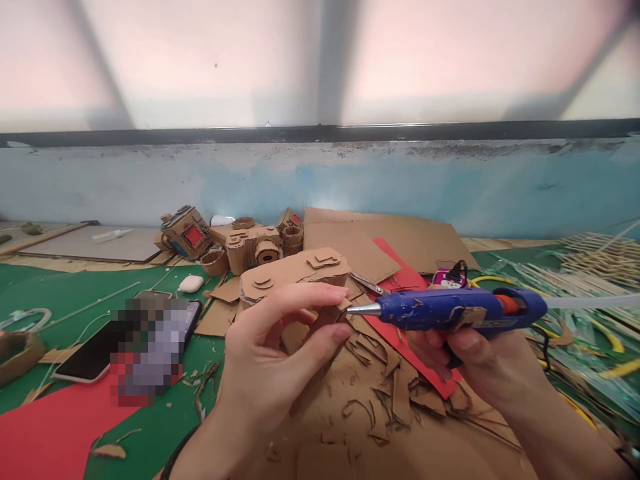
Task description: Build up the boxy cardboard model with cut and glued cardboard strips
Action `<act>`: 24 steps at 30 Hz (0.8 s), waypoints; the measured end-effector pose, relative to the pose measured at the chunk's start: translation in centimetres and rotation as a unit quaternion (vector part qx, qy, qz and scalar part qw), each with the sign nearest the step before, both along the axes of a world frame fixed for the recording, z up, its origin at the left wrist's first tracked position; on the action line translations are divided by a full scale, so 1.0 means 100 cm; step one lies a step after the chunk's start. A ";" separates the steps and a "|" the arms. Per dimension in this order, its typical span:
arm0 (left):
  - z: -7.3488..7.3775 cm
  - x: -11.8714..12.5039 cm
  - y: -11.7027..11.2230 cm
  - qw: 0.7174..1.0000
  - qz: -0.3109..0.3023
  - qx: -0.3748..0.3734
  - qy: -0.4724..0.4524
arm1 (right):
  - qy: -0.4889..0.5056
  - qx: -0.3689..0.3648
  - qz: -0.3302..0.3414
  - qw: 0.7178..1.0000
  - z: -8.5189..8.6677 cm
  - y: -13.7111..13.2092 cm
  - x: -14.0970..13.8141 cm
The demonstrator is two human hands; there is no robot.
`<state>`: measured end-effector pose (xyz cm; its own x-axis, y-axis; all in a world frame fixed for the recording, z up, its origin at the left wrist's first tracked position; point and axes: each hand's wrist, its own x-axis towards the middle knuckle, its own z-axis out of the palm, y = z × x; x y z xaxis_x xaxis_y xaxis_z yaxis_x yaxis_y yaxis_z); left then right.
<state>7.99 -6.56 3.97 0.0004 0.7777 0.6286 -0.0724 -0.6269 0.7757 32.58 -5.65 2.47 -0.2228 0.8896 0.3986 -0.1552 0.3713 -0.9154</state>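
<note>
My left hand (270, 360) pinches a small cardboard piece (327, 323) between thumb and fingers; part of the piece is hidden behind the hand. The fingers of my right hand (480, 360) wrap round the handle of a blue hot glue gun (440, 310). Its metal nozzle points left and meets the edge of the cardboard piece, or sits very close to it. A white glue stick (585, 302) runs out of the gun's back end. Just behind my left hand stands a rounded cardboard camera body (295, 273) with small layered pieces on top.
Finished-looking cardboard cameras (253, 243) stand by the wall. Scissors (367, 283) lie on red paper (390, 320) behind the gun. Cardboard scraps (395, 393) litter the cardboard sheet below. Phones (85, 353) and an earbud case (191, 284) are left; wooden sticks (600, 257) lie right.
</note>
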 end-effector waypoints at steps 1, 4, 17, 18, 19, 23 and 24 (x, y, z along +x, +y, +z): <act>0.000 0.000 0.000 1.000 0.001 0.001 0.001 | -0.005 -0.016 -0.013 1.000 0.002 -0.002 -0.001; 0.000 0.000 0.000 1.000 0.003 0.003 0.003 | -0.020 -0.044 -0.041 0.998 0.006 -0.006 -0.002; 0.000 -0.001 -0.001 1.000 0.014 0.005 0.014 | -0.014 0.013 -0.003 1.000 -0.006 0.003 0.004; 0.000 -0.001 -0.001 1.000 0.013 0.005 0.015 | -0.013 0.009 -0.001 1.000 -0.004 0.001 0.003; 0.000 -0.002 -0.001 1.000 0.013 0.006 0.015 | -0.013 0.001 -0.006 1.000 -0.002 0.000 0.002; 0.000 -0.002 -0.001 1.000 0.016 0.007 0.013 | -0.016 -0.061 -0.070 0.996 0.010 -0.010 -0.006; 0.000 -0.003 0.000 1.000 0.015 0.007 0.016 | -0.016 -0.068 -0.077 0.995 0.012 -0.012 -0.008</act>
